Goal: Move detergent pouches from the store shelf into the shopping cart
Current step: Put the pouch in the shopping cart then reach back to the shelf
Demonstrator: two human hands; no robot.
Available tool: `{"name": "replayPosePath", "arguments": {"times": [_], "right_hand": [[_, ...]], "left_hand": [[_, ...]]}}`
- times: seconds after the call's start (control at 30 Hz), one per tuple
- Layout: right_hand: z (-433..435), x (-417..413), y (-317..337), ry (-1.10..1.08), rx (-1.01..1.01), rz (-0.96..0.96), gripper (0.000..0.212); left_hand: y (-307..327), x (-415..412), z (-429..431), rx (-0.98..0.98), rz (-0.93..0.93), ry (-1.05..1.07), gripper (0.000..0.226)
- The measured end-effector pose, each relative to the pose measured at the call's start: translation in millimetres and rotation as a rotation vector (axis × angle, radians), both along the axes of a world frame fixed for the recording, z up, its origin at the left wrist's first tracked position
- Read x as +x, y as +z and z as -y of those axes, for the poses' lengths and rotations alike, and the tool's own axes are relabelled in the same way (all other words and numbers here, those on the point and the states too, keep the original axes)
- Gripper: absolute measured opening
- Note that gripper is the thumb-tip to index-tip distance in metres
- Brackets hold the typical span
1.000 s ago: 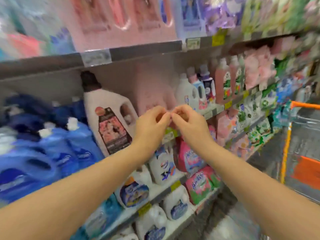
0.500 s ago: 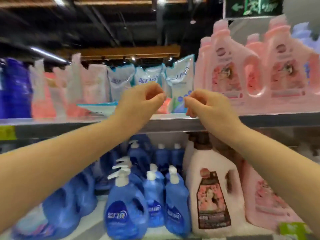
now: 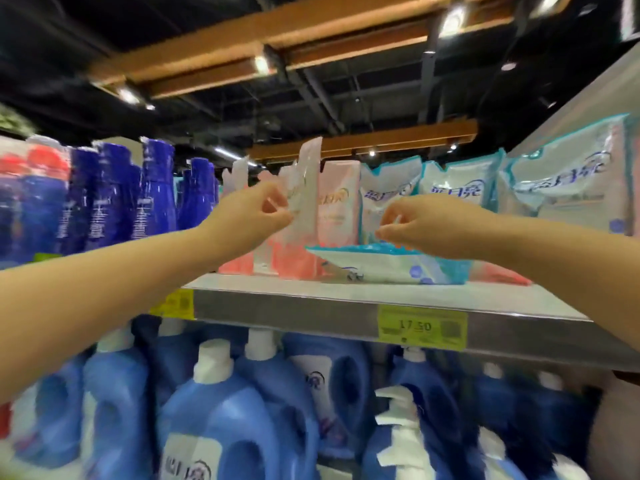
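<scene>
Head view: both arms reach up to the grey metal store shelf (image 3: 294, 306), where soft detergent pouches stand in a row. The left hand (image 3: 254, 218) has its fingers curled, their tips at the near edge of a tall pink-and-white plastic pouch (image 3: 306, 188). Blur hides whether that edge is actually pinched, so I cannot tell if it grasps or only touches. The right hand (image 3: 420, 225) is likewise curled, in front of an upright teal-and-white pouch (image 3: 389, 192) and just above a similar teal-edged pouch lying flat (image 3: 388, 268) on the shelf; whether it grasps anything cannot be told. All the pouches are on the shelf, and the shopping cart is out of view.

Dark blue bottles (image 3: 152, 195) stand to the left, lighter blue jugs with white caps (image 3: 221, 420) fill the level below, and a yellow price tag (image 3: 422, 327) sits on the shelf lip.

This looks like the reach-and-grip step, with no pouch lifted yet. The next move calls for a firm hold on a pouch's top edge, then lifting it clear of its neighbours and down towards the cart.
</scene>
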State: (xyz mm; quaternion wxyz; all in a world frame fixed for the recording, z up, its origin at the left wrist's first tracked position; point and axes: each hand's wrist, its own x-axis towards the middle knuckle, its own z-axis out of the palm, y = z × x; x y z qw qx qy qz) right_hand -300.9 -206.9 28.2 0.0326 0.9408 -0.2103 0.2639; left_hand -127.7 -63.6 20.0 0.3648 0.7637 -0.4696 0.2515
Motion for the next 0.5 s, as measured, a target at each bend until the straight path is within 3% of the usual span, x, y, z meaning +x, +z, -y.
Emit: {"name": "replayPosePath", "arguments": {"times": [0.23, 0.4, 0.5], "right_hand": [[-1.0, 126.0, 28.3, -0.081, 0.155, -0.077, 0.051], [7.1, 184.0, 27.9, 0.004, 0.435, -0.047, 0.055], [19.2, 205.3, 27.4, 0.0, 0.537, 0.013, 0.06]], "left_hand": [[11.2, 115.4, -3.0, 0.206, -0.221, 0.122, 0.068], [18.6, 172.0, 10.7, 0.124, -0.305, 0.202, 0.094], [22.4, 194.5, 22.9, 0.096, -0.394, 0.162, 0.098]]}}
